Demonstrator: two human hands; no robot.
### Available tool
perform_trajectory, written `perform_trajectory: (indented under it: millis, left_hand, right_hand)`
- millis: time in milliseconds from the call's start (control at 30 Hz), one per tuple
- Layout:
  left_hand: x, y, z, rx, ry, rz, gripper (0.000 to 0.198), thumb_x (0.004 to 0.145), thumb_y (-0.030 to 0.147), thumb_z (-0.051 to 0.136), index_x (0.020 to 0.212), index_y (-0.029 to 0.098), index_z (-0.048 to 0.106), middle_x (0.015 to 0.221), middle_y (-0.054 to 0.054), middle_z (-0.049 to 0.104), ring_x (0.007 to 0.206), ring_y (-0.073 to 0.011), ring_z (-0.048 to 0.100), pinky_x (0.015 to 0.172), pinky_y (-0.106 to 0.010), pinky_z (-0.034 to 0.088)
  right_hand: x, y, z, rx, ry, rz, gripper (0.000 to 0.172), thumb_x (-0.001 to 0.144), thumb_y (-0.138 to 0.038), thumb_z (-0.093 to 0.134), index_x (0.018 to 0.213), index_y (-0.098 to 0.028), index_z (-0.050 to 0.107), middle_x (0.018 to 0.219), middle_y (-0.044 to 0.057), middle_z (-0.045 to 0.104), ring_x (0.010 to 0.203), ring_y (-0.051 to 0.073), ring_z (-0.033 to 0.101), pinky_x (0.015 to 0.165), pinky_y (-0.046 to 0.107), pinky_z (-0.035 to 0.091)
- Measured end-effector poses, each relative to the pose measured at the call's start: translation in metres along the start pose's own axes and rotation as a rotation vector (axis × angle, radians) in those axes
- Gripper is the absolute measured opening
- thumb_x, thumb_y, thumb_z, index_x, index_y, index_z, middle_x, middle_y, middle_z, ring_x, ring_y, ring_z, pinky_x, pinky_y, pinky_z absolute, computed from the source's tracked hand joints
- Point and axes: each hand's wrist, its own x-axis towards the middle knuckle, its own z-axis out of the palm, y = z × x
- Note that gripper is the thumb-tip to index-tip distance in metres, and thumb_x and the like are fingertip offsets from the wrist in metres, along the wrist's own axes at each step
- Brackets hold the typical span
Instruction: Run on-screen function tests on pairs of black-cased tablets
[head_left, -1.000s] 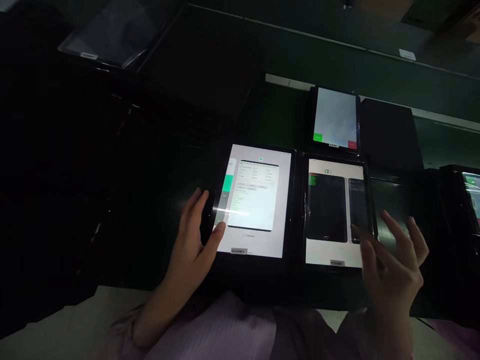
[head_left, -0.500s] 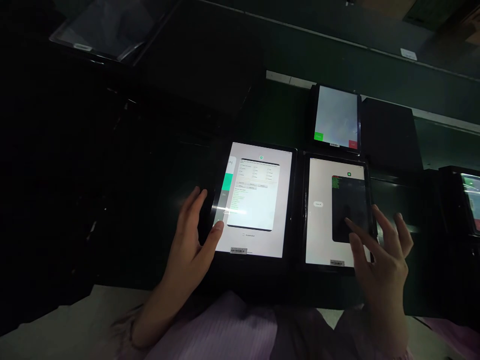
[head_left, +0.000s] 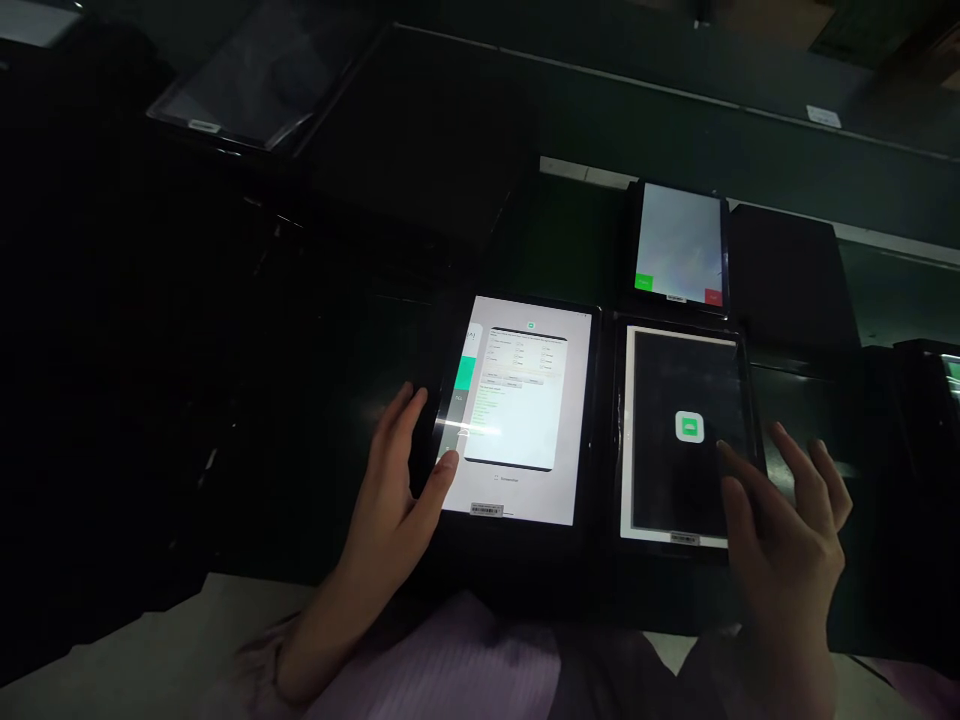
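My left hand [head_left: 394,490] grips the left edge of a tablet [head_left: 517,410], with the thumb on the lower left of its lit screen. That screen shows a white form card with green text and a green side tab. My right hand [head_left: 787,510] hovers with spread fingers at the right side of a second tablet [head_left: 682,435], fingertips over its dark screen. A green app icon sits in the middle of that screen. Above them lies a third tablet [head_left: 679,240], showing a pale screen with green and red corner buttons.
The tablets lie on a dark bench [head_left: 795,390] beside black slabs. Another lit tablet [head_left: 934,400] stands at the far right, and a dim tablet [head_left: 240,85] lies at the upper left. A pale ledge [head_left: 150,640] runs along the near edge.
The right tablet's screen went from app cards to a dark screen with a green icon. My right hand shifted slightly across it. My left hand stayed in place.
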Motion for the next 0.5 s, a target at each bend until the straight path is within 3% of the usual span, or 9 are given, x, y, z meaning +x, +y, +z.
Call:
perform_trajectory:
  millis: [133, 333, 400, 500]
  left_hand:
    - [-0.001, 0.000, 0.002, 0.002, 0.008, -0.001, 0.070, 0.102, 0.057, 0.053, 0.163, 0.027, 0.040, 0.177, -0.012, 0.028, 0.164, -0.0370, 0.028, 0.124, -0.065, 0.040]
    - [0.002, 0.000, 0.002, 0.004, 0.010, 0.010, 0.071, 0.102, 0.059, 0.052, 0.163, 0.025, 0.040, 0.177, -0.013, 0.029, 0.164, -0.0360, 0.028, 0.125, -0.066, 0.037]
    - [0.003, 0.000, 0.001, 0.006, 0.002, 0.002, 0.071, 0.102, 0.060, 0.050, 0.163, 0.025, 0.039, 0.177, -0.013, 0.028, 0.165, -0.0365, 0.026, 0.125, -0.067, 0.038]
    - [0.003, -0.002, 0.002, 0.011, -0.009, -0.010, 0.072, 0.102, 0.062, 0.049, 0.164, 0.026, 0.038, 0.178, -0.013, 0.026, 0.165, -0.0370, 0.025, 0.125, -0.068, 0.037]
  right_hand:
    - [0.001, 0.004, -0.004, 0.023, -0.041, 0.107, 0.030, 0.106, -0.041, 0.059, 0.126, -0.026, 0.076, 0.153, 0.012, 0.059, 0.152, 0.044, 0.044, 0.106, 0.070, 0.052]
    - [0.025, 0.045, -0.001, 0.156, -0.178, 0.481, 0.074, 0.091, -0.082, 0.057, 0.137, -0.025, 0.072, 0.154, 0.013, 0.058, 0.144, 0.042, 0.053, 0.119, 0.068, 0.045]
    - [0.038, 0.057, 0.006, 0.242, -0.259, 0.562, 0.083, 0.085, -0.084, 0.062, 0.140, -0.023, 0.070, 0.154, 0.015, 0.058, 0.141, 0.040, 0.057, 0.120, 0.062, 0.047]
    - [0.057, 0.068, 0.017, 0.407, -0.327, 0.654, 0.087, 0.078, -0.080, 0.072, 0.145, -0.024, 0.066, 0.149, 0.014, 0.062, 0.125, 0.037, 0.068, 0.109, 0.054, 0.059]
